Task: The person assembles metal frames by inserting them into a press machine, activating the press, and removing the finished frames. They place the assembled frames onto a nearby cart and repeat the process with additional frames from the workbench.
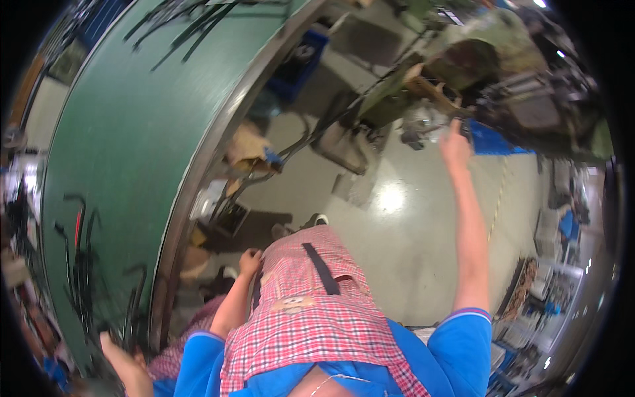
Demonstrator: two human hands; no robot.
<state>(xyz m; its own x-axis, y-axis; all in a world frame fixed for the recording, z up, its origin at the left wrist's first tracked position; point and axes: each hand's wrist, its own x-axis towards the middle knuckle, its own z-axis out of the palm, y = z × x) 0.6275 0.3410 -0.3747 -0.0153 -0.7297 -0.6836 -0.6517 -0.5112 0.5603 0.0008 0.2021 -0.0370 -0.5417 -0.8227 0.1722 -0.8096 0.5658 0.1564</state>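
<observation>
My right arm reaches far forward to the right. At its end, my right hand (455,149) is at the edge of a large green machine (486,63), its fingers closed against a small dark part that I cannot make out. A curved brownish piece (433,89) of the machine is just beyond the fingertips. Beside my red checked apron (317,311), my left hand (250,262) hangs low with its fingers curled in and nothing visible in them.
To the left runs a long green-topped table (152,112) with a metal edge. Bent black rods (79,264) lie on it, with more black rods (198,30) at its far end. A co-worker's arm (126,367) is at lower left. A blue crate (301,63) stands beyond the table edge.
</observation>
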